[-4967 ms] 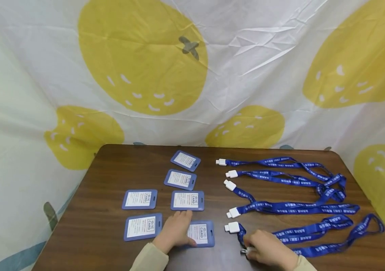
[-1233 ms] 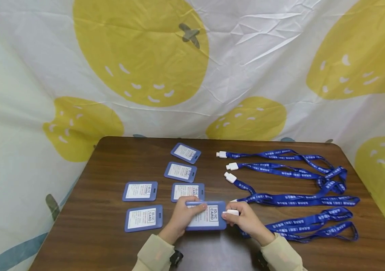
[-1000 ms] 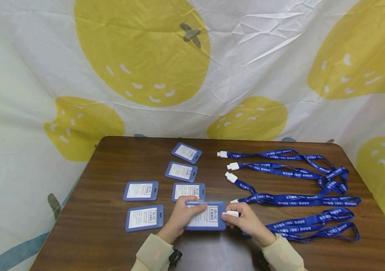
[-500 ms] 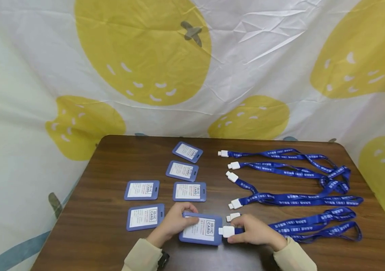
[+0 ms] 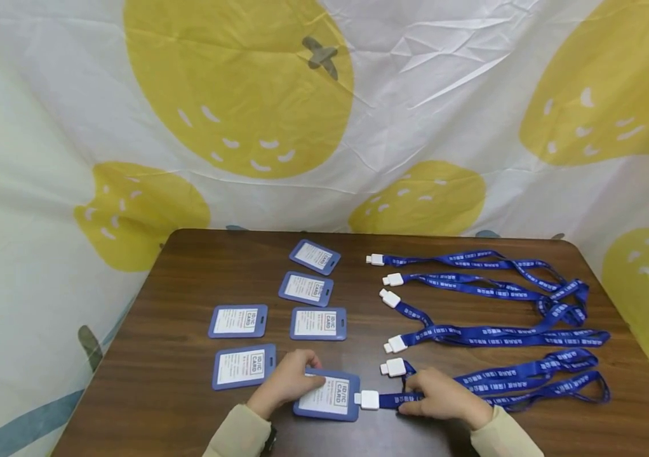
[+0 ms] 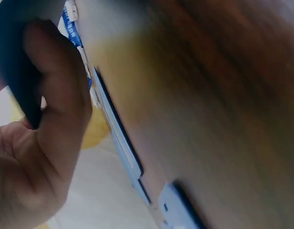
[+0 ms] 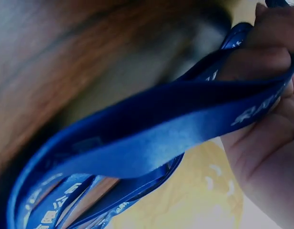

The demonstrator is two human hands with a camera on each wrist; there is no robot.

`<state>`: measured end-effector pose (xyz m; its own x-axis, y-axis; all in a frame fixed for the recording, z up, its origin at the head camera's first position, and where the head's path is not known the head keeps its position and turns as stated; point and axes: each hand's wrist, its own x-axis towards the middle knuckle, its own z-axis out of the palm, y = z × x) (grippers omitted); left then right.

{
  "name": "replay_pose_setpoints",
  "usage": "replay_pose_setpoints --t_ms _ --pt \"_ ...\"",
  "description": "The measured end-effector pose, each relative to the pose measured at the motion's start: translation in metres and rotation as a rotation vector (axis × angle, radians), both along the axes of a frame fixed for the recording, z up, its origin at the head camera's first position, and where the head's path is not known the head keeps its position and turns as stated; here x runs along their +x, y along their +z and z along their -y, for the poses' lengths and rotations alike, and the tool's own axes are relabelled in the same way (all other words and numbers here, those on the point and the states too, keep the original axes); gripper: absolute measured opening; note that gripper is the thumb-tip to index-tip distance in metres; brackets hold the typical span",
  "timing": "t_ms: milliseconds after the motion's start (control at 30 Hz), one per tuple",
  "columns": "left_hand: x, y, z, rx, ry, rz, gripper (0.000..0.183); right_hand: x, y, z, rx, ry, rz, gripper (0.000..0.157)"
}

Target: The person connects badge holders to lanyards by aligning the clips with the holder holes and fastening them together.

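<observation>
In the head view my left hand (image 5: 287, 384) holds a blue ID badge holder (image 5: 330, 397) by its left part, thumb on the printed face. A white clip (image 5: 369, 400) sits at the slot end of the holder, its blue lanyard strap (image 5: 390, 400) running right to my right hand (image 5: 441, 395). The right fingers and thumb pinch this strap. In the left wrist view the holder (image 6: 15, 62) appears dark between thumb and fingers. The right wrist view has the strap (image 7: 151, 143) looping away from the hand. Another lanyard's white clip (image 5: 394, 367) lies just above the right hand.
Several blue badge holders lie face up on the brown table (image 5: 159, 406), including one near the left forearm (image 5: 244, 366) and one behind the left hand (image 5: 318, 324). More lanyards (image 5: 501, 336) stretch across the right side, some overlapping. A lemon-print cloth (image 5: 244, 95) hangs behind.
Five seconds ago the badge holder lay on the table under my left hand. The right hand has since brought a clip to its slot, then slid back onto the strap; the holder has come lower and left.
</observation>
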<state>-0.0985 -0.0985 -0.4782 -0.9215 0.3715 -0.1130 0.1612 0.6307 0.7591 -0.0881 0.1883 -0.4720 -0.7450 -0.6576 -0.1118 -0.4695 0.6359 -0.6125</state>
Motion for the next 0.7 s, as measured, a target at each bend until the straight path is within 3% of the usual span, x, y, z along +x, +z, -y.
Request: replay_pose_setpoints --t_ms 133,267,367,500,600,700 --pt "0.002 0.001 0.001 -0.147 -0.001 -0.075 0.016 0.0 0.0 -0.002 -0.027 -0.075 0.062 0.029" --pt "0.005 0.003 -0.002 -0.272 0.021 -0.132 0.019 0.0 0.001 -0.002 -0.022 -0.128 0.016 0.03" --pt "0.007 0.003 -0.003 -0.331 0.041 -0.159 0.02 0.0 0.003 -0.001 0.031 -0.163 -0.11 0.027" --pt "0.008 0.002 -0.005 -0.394 0.049 -0.209 0.024 0.001 0.007 0.004 0.128 -0.274 -0.305 0.021" --pt "0.008 0.001 -0.006 -0.435 0.051 -0.232 0.026 -0.001 0.009 0.009 0.149 -0.343 -0.402 0.021" --pt "0.008 0.001 -0.007 -0.467 0.054 -0.238 0.028 -0.006 0.006 0.014 0.127 -0.341 -0.492 0.022"
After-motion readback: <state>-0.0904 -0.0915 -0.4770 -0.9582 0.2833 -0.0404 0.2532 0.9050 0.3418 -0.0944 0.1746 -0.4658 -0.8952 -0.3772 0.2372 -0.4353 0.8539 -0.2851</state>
